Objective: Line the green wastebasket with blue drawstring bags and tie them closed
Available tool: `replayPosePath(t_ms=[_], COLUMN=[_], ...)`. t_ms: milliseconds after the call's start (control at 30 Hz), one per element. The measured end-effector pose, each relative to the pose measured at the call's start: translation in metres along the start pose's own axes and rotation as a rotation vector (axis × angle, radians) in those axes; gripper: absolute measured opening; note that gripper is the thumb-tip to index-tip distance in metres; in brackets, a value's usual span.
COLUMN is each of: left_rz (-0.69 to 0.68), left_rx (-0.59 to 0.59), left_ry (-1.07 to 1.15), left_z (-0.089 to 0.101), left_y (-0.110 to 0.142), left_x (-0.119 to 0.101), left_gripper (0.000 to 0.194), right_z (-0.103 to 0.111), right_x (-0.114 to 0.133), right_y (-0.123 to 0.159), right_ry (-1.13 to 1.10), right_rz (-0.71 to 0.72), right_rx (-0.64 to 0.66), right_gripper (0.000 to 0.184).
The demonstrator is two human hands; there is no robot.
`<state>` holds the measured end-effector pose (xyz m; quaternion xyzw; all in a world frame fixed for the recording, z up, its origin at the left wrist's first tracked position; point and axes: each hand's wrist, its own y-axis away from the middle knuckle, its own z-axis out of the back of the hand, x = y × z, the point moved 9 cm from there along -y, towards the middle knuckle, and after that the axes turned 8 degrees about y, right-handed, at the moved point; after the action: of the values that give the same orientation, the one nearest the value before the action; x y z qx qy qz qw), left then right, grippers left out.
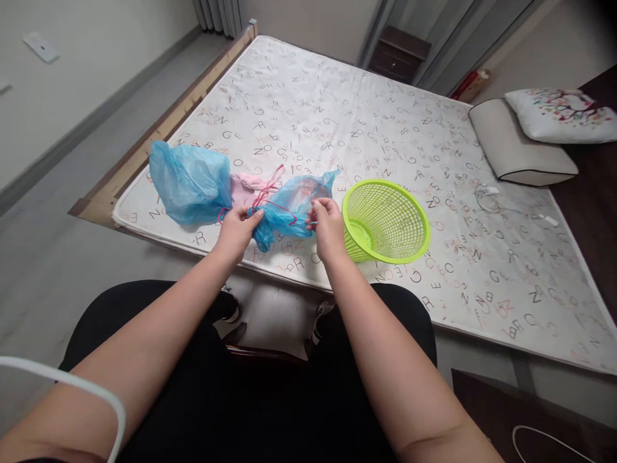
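Between my hands, over the near edge of the mattress, is a thin blue plastic bag (303, 196) with a red drawstring (265, 191) trailing from it. My left hand (237, 230) pinches the bag's gathered part, thumb on top. My right hand (326, 225) has its fingers curled at the bag's right edge, pinching the plastic. A second blue plastic bag (193, 180), puffed up, lies to the left of my left hand. Pink cloth (245, 188) shows between the two bags, partly covered. Just right of my right hand stands a green mesh basket (385, 185), tilted.
The letter-printed mattress (385, 135) spreads ahead on a wooden bed frame (197, 96). At the right are a beige cushion (520, 145), a flowered pillow (559, 116) and a cable (491, 200). A dark nightstand (399, 54) stands at the back. A white cord (91, 384) crosses my left forearm.
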<state>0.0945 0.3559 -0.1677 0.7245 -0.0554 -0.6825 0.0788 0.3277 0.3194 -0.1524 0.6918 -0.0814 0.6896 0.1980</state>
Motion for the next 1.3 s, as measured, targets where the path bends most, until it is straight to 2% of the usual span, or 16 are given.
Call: replayPosePath(t_ms=[67,133,267,433,567,633,800,900,967,1033,1133,1200,1300], left_rz=[0.069,0.133,0.178,0.188,0.165,0.123,0.077,0.035,-0.014,-0.016,0.033,0.041,0.044], left_rx=[0.105,0.234,0.366,0.41,0.454,0.435,0.233,0.211,0.267,0.382,0.569,0.646,0.644], left_ry=[0.11,0.151,0.166,0.117,0.014,-0.027,-0.029,-0.15,-0.306,-0.438,-0.474,-0.47,-0.492], left_z=[-0.014,-0.03,-0.042,-0.042,-0.042,-0.039,-0.02,-0.018,-0.024,-0.033,-0.047,-0.052,-0.051], left_y=[0.003,0.011,0.022,0.024,0.022,0.018,0.005,0.007,0.012,0.02,0.032,0.037,0.035], left_x=[0.005,0.008,0.006,0.005,-0.002,-0.008,-0.009,-0.012,-0.018,-0.018,-0.01,-0.006,-0.004], left_gripper=[0.051,0.054,0.049,0.047,0.04,0.033,0.016,0.014,0.019,0.026,0.036,0.04,0.041], right_z=[-0.024,-0.039,-0.045,-0.047,-0.043,-0.037,-0.024,-0.016,-0.008,0.001,0.005,-0.003,-0.027], right_x=[0.002,0.004,0.0,0.003,0.015,0.02,0.026,0.026,0.029,0.029,0.017,0.006,0.001], right_y=[0.008,0.017,0.018,0.016,0.017,0.014,0.008,0.007,0.007,0.006,0.004,0.003,0.009], right_ry=[0.042,0.086,0.108,0.103,0.256,0.319,0.485,0.527,0.48,0.368,0.191,0.124,0.136], right_rz=[0.017,0.05,0.076,0.125,0.245,0.29,0.401,0.418,0.409,0.359,0.185,0.059,0.0], right_rx=[0.213,0.323,0.334,0.429,0.451,0.41,0.312,0.223,0.117,0.021,-0.025,0.046,0.294], right_gripper=[0.018,0.021,0.025,0.012,0.003,0.004,0.019,0.017,0.011,0.004,0.015,0.024,0.032])
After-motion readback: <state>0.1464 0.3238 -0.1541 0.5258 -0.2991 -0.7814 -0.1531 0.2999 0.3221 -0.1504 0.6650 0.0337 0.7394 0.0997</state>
